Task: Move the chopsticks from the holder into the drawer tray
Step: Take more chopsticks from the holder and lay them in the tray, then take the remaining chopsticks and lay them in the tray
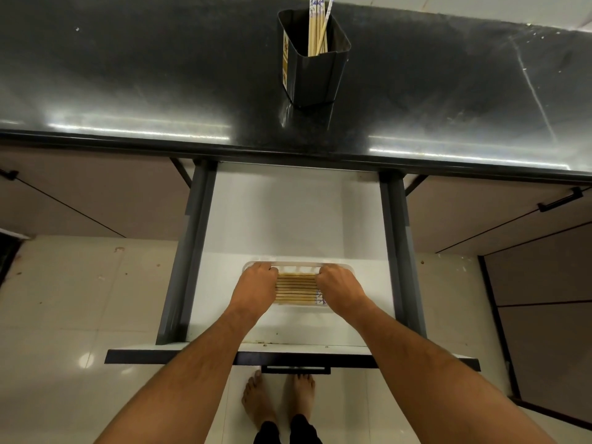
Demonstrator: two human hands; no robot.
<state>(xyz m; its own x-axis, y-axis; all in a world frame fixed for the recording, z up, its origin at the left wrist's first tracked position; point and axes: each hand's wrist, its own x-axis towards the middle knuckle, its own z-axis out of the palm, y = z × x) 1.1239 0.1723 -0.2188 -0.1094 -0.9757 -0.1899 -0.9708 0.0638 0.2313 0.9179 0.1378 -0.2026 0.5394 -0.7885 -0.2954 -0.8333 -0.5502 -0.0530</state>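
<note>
A dark holder [315,75] stands on the black counter with several chopsticks [317,30] upright in it. Below, the white drawer [288,216] is pulled out. A clear tray [298,265] lies in its front half with several wooden chopsticks [296,290] laid side by side across it. My left hand [256,283] covers the tray's left end and my right hand [339,285] its right end. Both are curled, fingers down on the chopstick ends. The tips under the hands are hidden.
The drawer's dark side rails [189,251] run along both sides, and its front panel with a handle [294,368] is nearest me. Closed cabinet doors flank it. My bare feet [278,402] stand on the pale tiled floor under the drawer front.
</note>
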